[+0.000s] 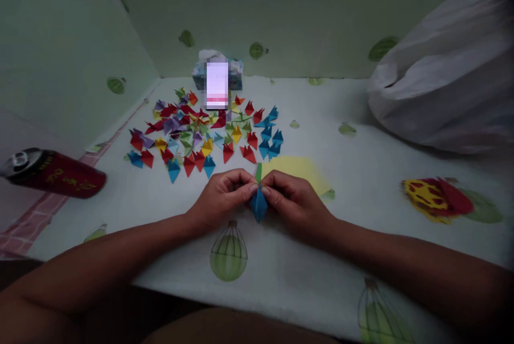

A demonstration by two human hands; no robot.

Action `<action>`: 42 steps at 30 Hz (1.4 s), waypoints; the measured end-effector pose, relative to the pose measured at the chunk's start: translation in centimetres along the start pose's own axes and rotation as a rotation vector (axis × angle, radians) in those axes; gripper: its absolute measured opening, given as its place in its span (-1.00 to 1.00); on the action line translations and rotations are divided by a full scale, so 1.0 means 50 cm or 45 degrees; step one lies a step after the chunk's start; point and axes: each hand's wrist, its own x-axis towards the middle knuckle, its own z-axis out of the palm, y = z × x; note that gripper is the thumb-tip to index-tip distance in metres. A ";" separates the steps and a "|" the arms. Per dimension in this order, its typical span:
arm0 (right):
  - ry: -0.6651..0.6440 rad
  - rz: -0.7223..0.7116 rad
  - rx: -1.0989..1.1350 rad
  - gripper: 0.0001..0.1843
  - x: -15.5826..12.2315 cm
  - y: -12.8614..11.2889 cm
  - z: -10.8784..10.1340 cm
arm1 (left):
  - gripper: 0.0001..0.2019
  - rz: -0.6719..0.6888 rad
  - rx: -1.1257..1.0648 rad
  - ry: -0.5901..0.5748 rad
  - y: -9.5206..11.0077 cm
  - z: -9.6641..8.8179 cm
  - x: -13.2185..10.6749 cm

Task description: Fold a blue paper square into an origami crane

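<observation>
A small blue folded paper piece [258, 205] is pinched between both my hands just above the table. My left hand [223, 192] grips its left side with closed fingers. On its right side my right hand [291, 197] holds it the same way. A narrow green strip [258, 172] shows just behind my fingertips. Beyond my hands lies a spread of several finished folded paper shapes [209, 132] in red, blue, yellow, green and purple. A stack of yellow paper sheets [299, 170] lies right behind my right hand.
A red can [56, 173] lies on its side at the left edge. A tissue box [219, 74] stands against the back wall with a blurred upright card in front. A large white plastic bag [445, 82] fills the right rear. The patterned tablecloth [361, 183] covers the table.
</observation>
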 end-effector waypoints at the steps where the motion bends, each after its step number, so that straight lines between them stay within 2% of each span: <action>1: -0.020 0.047 0.066 -0.77 0.001 -0.001 -0.001 | -0.83 0.000 -0.005 0.007 0.001 0.000 0.000; 5: -0.095 0.243 0.363 -0.72 0.002 0.003 -0.002 | -0.83 0.008 -0.037 0.040 0.003 0.001 0.000; 11: -0.113 0.310 0.542 -0.73 0.004 0.013 0.000 | -0.83 -0.008 -0.057 0.047 -0.001 0.002 0.000; 16: -0.105 0.322 0.529 -0.73 0.004 0.008 0.000 | -0.82 -0.017 -0.042 0.052 0.003 0.004 -0.002; 27: -0.088 0.253 0.286 -0.74 0.007 -0.005 -0.005 | -0.81 0.022 0.054 0.081 0.002 0.004 -0.003; 35: -0.001 0.080 0.022 -0.79 0.009 -0.008 -0.006 | -0.84 0.035 0.104 0.069 0.004 0.004 -0.003; 42: -0.107 0.283 0.399 -0.73 0.006 -0.001 -0.006 | -0.84 0.038 0.042 0.072 0.001 0.004 -0.005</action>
